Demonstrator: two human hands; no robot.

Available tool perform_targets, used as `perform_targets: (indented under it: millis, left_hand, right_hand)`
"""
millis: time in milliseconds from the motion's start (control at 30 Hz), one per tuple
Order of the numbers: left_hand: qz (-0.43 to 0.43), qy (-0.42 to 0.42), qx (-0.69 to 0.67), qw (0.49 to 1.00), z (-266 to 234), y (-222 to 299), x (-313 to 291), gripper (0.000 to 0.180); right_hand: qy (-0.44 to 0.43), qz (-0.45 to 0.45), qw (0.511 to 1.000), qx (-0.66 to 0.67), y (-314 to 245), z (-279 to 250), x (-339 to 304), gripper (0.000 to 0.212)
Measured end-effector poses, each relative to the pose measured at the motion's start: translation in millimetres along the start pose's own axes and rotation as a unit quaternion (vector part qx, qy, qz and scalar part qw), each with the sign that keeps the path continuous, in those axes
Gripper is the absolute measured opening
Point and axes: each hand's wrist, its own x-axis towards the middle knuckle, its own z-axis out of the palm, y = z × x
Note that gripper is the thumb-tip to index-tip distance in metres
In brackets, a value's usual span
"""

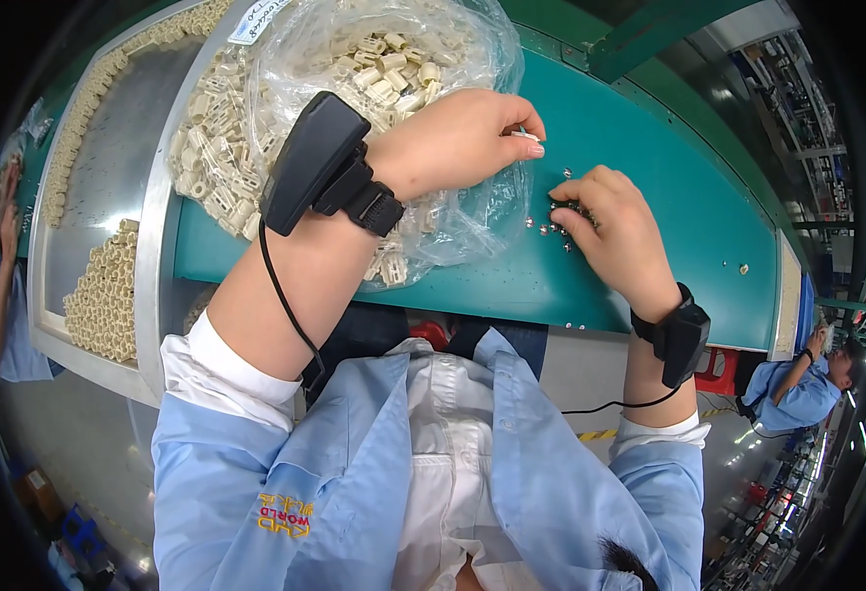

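**Small parts at the green bench**

Blue sleeves frame both wrists. Left hand (457, 138) pinches a cream part (529, 138) above the bag (393, 59); right hand (615, 231) curls, fingertips together, over steel balls (549, 229). Seemingly loading a ball: fine aim needed. Green bench (669, 148), tray (147, 246) left, factory aisle beyond.

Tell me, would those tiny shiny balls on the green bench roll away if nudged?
Probably. The small metal balls look round and glossy, lying loose on the smooth green bench, so they would likely scatter. The right hand bunches some under its fingertips; they seem slippery to pinch.
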Motion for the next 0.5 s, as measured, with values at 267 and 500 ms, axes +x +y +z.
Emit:
perform_targets:
  millis: [267, 500]
  left_hand:
    - [-0.001, 0.001, -0.018, 1.0, -3, 1, 1, 0.025]
    - [-0.045, 0.017, -0.23, 0.972, -8, 5, 6, 0.023]
  right_hand:
    - [0.0, -0.036, 0.996, -0.082, -8, 6, 0, 0.011]
    - [0.06, 0.108, 0.937, 0.325, 4, 1, 11, 0.007]
